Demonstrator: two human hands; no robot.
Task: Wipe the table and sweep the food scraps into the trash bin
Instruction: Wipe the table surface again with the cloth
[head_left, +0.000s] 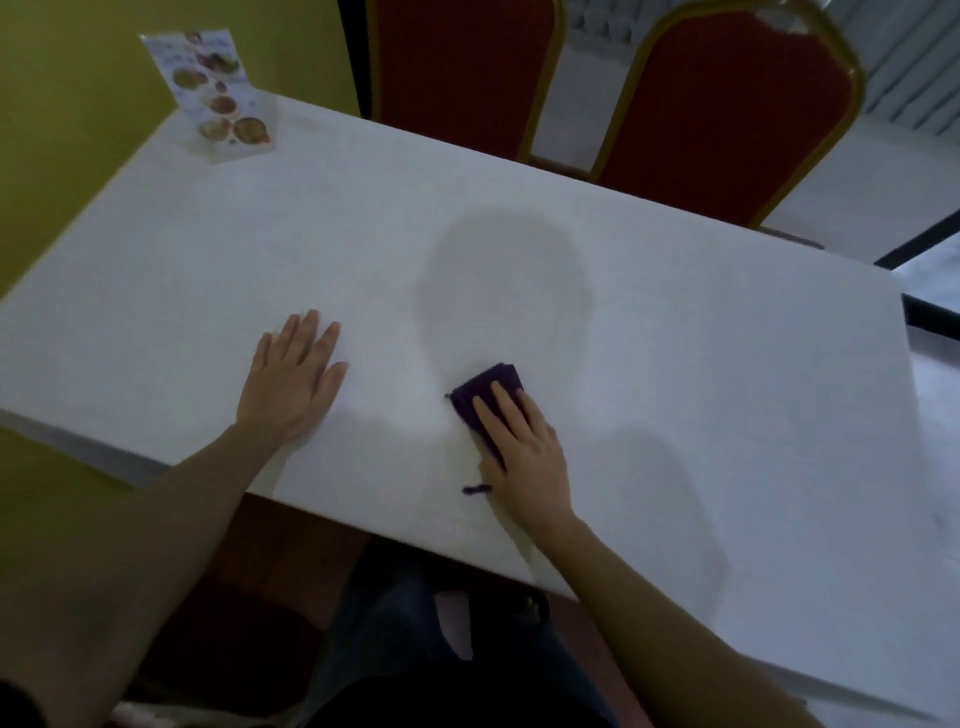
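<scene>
The worktop (649, 322) is white and fills most of my view. At its far left corner a menu card (215, 93) stands upright, next to the yellow wall (62, 104). Nearer me, my left hand (293, 379) lies flat on the surface, fingers straight and a little spread, holding nothing. Just right of it, near the front edge, my right hand (519, 447) presses down on a folded purple cloth (485, 389); the fingers lie straight on top of it and the cloth shows past my fingertips. A loose thread of it (477, 489) sticks out by my thumb. Beyond the far edge stand two red chairs (722, 104) with gold frames.
</scene>
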